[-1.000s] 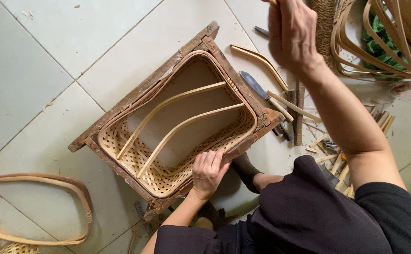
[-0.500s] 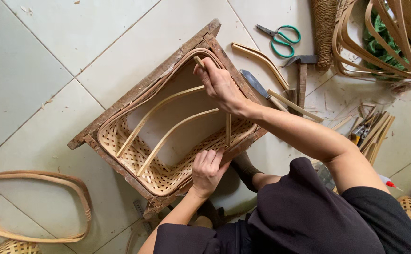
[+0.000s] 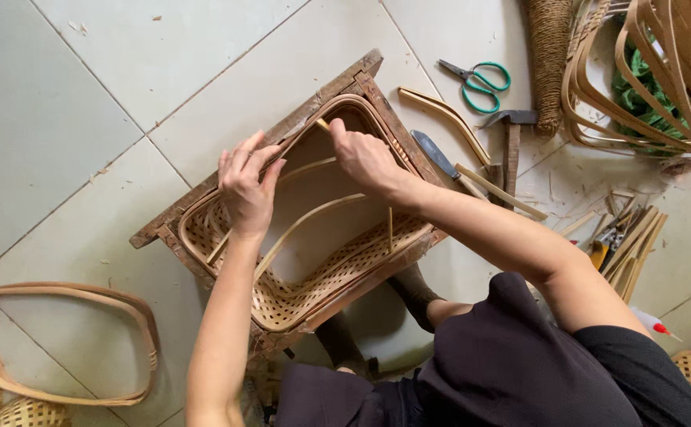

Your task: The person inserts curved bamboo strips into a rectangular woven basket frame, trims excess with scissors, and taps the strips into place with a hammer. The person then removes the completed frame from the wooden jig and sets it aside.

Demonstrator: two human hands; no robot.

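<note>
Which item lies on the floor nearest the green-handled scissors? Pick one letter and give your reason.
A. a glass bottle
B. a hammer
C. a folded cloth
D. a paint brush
B: the hammer lies just below and right of the green-handled scissors on the tiled floor; no brush, bottle or cloth shows close by them.

A half-woven cane basket (image 3: 314,277) with bent ribs sits slantwise inside a worn wooden frame (image 3: 203,202) on the tiled floor (image 3: 68,103).

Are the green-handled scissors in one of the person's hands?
No, the scissors lie on the floor tiles, apart from both hands at the basket.
</note>
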